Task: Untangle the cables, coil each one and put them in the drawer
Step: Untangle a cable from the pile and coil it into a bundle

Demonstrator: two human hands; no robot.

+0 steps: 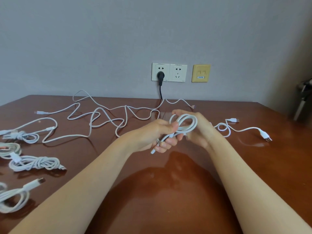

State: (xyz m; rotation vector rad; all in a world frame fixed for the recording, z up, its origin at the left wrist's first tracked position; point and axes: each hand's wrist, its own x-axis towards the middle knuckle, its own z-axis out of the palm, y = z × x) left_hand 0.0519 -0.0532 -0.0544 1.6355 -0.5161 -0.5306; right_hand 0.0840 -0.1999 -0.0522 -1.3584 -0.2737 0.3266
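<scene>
A white cable coil (189,121) hangs above the brown table (168,191) between both hands. My left hand (158,135) grips its lower end, with a white plug tip sticking out below the fingers. My right hand (197,127) is curled round the loops from the right. Behind the hands, long white cables (104,115) lie tangled across the table. A short white cable (243,130) with USB plugs lies to the right. Several coiled white cables (34,162) rest at the left edge. No drawer is in view.
Two wall sockets (169,72) sit above the table's far edge, a black plug (160,76) in the left one with its cord dropping behind the table. A yellow wall plate (200,73) is beside them. A dark metal object (303,98) stands at the far right.
</scene>
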